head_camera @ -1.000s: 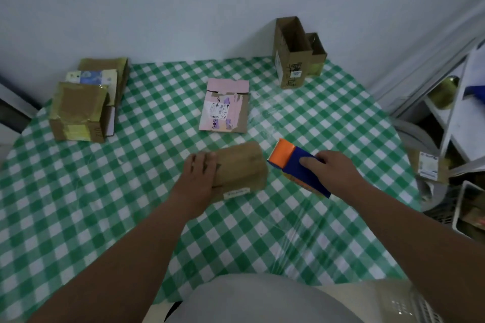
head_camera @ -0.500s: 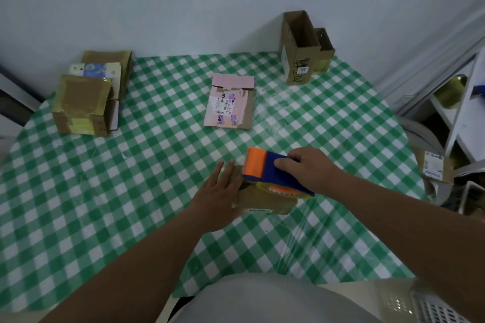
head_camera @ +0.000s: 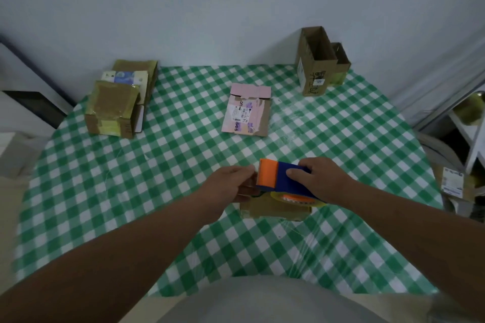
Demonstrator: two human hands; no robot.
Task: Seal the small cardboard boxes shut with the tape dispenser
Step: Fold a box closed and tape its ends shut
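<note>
The right hand grips the tape dispenser over the box; the left hand steadies the box beside it, grip unclear. Light cardboard probably slides, so brace its sides.

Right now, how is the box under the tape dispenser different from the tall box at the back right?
The box under the tape dispenser lies flat and closed near the table's front; the tall box stands upright with its top open by the wall. The left hand touches the flat box; nothing touches the tall box. Both are brown cardboard.
</note>
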